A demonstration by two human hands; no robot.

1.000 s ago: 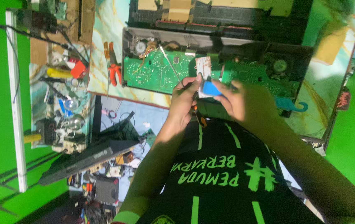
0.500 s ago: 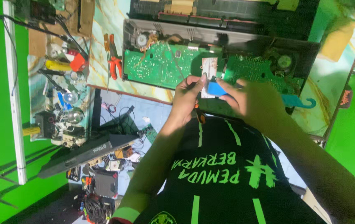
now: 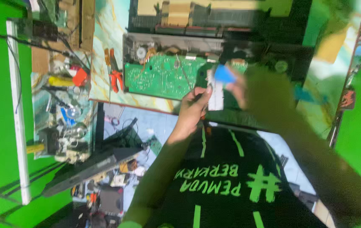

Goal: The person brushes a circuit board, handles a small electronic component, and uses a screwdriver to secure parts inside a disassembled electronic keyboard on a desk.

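Note:
A green circuit board (image 3: 159, 76) lies inside an opened black device housing (image 3: 273, 55) on a marble-patterned tabletop (image 3: 109, 38). My left hand (image 3: 193, 107) rests at the board's near right edge, its fingers closed on a thin tool with an orange handle. The tool's metal shaft (image 3: 183, 71) slants across the board. My right hand (image 3: 258, 90) is blurred by motion above the housing. It pinches a small blue object (image 3: 224, 75) just above a white part (image 3: 216, 93) beside the board.
Orange-handled pliers (image 3: 115, 76) lie left of the board. A cluttered shelf (image 3: 60, 114) of tools and small parts stands at the left, with a white bar (image 3: 18, 109) along it. A flat black device (image 3: 92, 166) and loose parts lie lower left.
My right hand has swung up and to the right with the blue object, now blurred. My left hand has stayed at the board's edge with its tool.

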